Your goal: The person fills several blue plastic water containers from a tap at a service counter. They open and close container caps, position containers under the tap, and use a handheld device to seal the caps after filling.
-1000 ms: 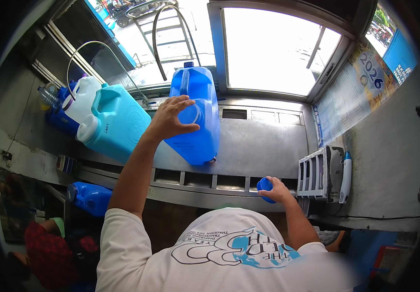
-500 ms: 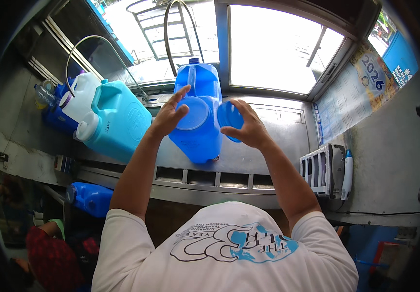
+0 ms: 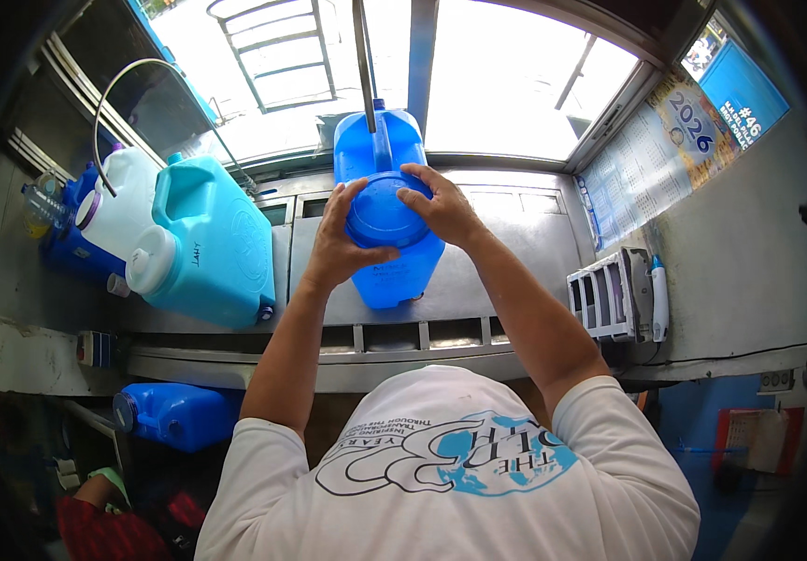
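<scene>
A blue water jug (image 3: 394, 279) stands on the metal counter in front of me, with its handle and small spout cap at the far side. Over its wide mouth sits a round blue lid (image 3: 386, 215), and both my hands grip it by the rim. My left hand (image 3: 342, 245) curls around its left and near edge, thumb lying along the front. From the right, my right hand (image 3: 442, 210) has its fingers over the far edge and the thumb on top. Whether the lid is fully seated I cannot tell.
To the left on the counter (image 3: 487, 238) stand a turquoise jug (image 3: 221, 248), a white jug (image 3: 128, 192) and a dark blue container (image 3: 76, 245). A curved hose (image 3: 99, 122) hangs over them. Another blue jug (image 3: 188, 416) lies lower left. A white rack (image 3: 599, 297) stands right.
My right hand has brought the round blue lid from beside the jug onto its mouth. My left hand has closed on the lid's left edge. The view has shifted slightly.
</scene>
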Demonstrator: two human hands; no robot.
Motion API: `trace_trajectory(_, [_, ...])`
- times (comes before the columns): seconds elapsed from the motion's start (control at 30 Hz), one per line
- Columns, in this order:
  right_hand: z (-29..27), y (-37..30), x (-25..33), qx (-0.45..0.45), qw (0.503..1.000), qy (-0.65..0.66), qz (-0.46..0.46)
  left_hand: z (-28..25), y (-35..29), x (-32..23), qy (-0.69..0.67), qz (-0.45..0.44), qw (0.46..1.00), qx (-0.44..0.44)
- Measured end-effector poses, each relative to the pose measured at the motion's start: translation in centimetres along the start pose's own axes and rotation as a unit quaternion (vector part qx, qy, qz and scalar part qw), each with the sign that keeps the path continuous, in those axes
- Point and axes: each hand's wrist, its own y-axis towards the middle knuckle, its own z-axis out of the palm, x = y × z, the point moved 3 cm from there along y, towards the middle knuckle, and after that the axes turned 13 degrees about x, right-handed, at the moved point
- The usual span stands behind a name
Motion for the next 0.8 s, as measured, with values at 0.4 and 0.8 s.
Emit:
trace_trajectory(0.4, [1.1, -0.3, -0.8, -0.029, 0.996, 0.084, -0.032, 1.2, -0.6, 1.0, -0.066, 0.019, 0.996, -0.058])
trace_trajectory(0.8, [2.5, -5.4, -5.2, -0.084, 0.984, 0.149, -0.042, 1.9, -1.0, 1.3, -0.096, 0.042, 0.992, -0.077])
